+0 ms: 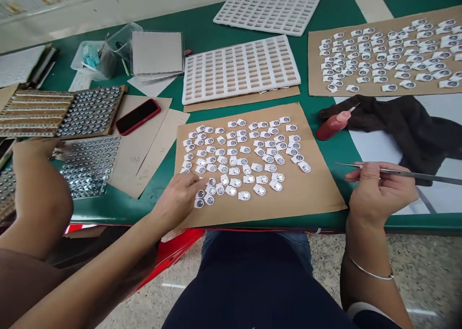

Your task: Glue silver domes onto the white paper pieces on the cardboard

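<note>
My left hand (177, 200) rests at the left edge of a brown cardboard sheet (306, 194), fingers curled together over small white tags. Whether a tag is pinched in them is hidden. Each tag (244, 196) has a rounded end with a dark round print or disc, and they lie in loose rows across the sheet. Over the table to the right, my right hand (375, 194) grips slim metal tweezers (415, 174) like a pen, their fine tip pointing left towards the sheet.
Beyond the sheet lie white gridded trays (241, 69) and a second tag-covered cardboard (315, 69). A red bottle with a needle tip (334, 125) stands by a dark cloth (397, 122). A red-cased phone (138, 117) lies left, near a co-worker's arm (39, 189) and shiny round pieces (92, 160).
</note>
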The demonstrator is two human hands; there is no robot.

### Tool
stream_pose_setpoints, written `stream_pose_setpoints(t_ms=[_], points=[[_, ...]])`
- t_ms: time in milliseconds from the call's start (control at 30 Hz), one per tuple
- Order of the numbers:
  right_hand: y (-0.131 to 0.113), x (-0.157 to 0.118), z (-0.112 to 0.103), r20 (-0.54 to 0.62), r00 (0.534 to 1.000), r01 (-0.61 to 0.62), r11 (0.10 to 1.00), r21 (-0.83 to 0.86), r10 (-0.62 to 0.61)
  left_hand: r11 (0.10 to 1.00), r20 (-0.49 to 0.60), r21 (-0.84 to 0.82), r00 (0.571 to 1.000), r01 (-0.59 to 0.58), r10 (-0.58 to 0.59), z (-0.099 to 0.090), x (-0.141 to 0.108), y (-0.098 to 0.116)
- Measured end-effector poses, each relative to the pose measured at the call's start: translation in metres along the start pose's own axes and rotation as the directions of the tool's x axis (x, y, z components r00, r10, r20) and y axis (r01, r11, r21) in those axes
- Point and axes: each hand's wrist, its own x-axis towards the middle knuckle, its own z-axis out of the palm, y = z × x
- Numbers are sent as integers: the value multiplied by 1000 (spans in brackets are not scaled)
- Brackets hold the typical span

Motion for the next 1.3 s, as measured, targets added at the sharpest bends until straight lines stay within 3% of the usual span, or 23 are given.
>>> stream_pose_setpoints(t_ms=[167, 600, 733, 867, 967, 1300], points=[[2, 0, 0, 3, 1000, 2, 1000, 20, -2, 994, 20, 81, 997, -78, 76, 13, 0, 13], [3, 0, 2, 38, 999, 4, 997, -74, -2, 995, 68, -72, 995, -66, 71, 22, 14, 10], [1, -1, 1, 40, 999, -15, 996, -84, 19, 997, 49, -27, 996, -77, 79, 20, 8, 10], [3, -1, 0, 13, 1000, -13, 999, -49, 13, 997, -42, 51, 998, -50, 52, 12, -3, 15], [6, -1, 0, -25, 1000, -5, 1000, -18, 5, 997, -33, 69, 999, -32, 34, 8, -11, 23], [5, -1, 0, 3, 1000, 11, 1000, -19, -11, 967, 34, 156, 980, -200, 197, 16, -5, 37]])
